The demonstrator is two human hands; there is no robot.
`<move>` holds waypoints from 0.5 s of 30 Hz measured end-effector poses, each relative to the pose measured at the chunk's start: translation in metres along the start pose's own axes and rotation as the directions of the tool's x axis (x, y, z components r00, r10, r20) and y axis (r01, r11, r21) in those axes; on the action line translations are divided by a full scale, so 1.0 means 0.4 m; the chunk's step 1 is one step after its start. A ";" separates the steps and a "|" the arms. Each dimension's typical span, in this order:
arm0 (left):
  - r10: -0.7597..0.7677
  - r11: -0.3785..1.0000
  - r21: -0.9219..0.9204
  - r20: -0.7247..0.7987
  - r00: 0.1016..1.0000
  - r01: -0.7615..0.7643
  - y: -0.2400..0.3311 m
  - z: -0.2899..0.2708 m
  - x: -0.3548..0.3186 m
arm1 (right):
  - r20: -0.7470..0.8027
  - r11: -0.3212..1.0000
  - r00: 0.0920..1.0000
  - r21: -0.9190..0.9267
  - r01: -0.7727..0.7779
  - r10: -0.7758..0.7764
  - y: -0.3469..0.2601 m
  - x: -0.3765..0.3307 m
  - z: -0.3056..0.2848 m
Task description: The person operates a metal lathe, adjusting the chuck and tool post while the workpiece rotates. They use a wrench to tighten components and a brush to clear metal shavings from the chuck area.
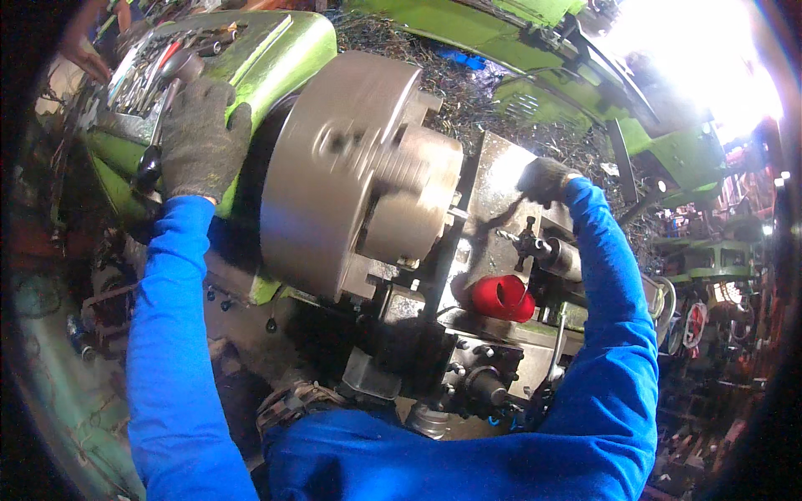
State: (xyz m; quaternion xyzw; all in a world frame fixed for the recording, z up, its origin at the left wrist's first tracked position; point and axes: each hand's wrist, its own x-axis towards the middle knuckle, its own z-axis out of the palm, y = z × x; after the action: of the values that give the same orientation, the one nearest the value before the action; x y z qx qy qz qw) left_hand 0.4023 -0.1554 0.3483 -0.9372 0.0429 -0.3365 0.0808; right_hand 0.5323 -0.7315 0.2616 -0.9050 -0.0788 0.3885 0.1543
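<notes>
Cluttered workshop all round, dim at the edges, with one blown-out bright patch at upper right and metal swarf heaped behind the machine. Far left, on the green headstock point(276, 58), a tray of loose tools point(159, 58) sits on top, within arm's reach; another person's hand point(88, 58) shows at its far corner. My left hand point(200, 138), in a grey knit glove, is closed over the headstock edge, fingers curled round a dark-knobbed lever point(150, 163); thumb hidden, so I can't tell how firm the grip is. Centre: one large steel lathe chuck point(342, 167), face blurred, which I take as spinning, with a stubby round workpiece point(418, 196) held in it. Right of that, the carriage and tool post point(535, 246) stand close to the work, one red cup-shaped cap point(501, 298) lying on the slide below. My right hand point(545, 179), also gloved, is closed on something small above the tool post, likely a handle; I can't tell which. Two blue sleeves, two gloves, one chuck, one red cap.
</notes>
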 end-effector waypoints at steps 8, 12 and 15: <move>0.024 1.000 -0.018 -0.011 1.000 -0.024 0.006 -0.006 0.007 | 0.149 0.987 0.989 -0.155 0.029 -0.006 -0.019 -0.038 -0.031; 0.029 1.000 -0.011 -0.024 0.999 -0.030 0.005 -0.002 0.009 | 0.187 0.976 0.977 -0.169 0.138 -0.106 0.040 -0.008 0.012; 0.014 1.000 0.008 -0.005 1.000 -0.013 0.009 -0.001 0.007 | 0.117 0.939 0.932 0.077 0.335 -0.342 -0.019 0.025 0.084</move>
State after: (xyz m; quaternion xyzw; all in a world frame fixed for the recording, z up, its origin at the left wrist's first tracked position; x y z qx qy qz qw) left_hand 0.4042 -0.1593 0.3496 -0.9357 0.0481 -0.3387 0.0869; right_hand 0.5146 -0.7147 0.2357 -0.8463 -0.2326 0.4156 0.2386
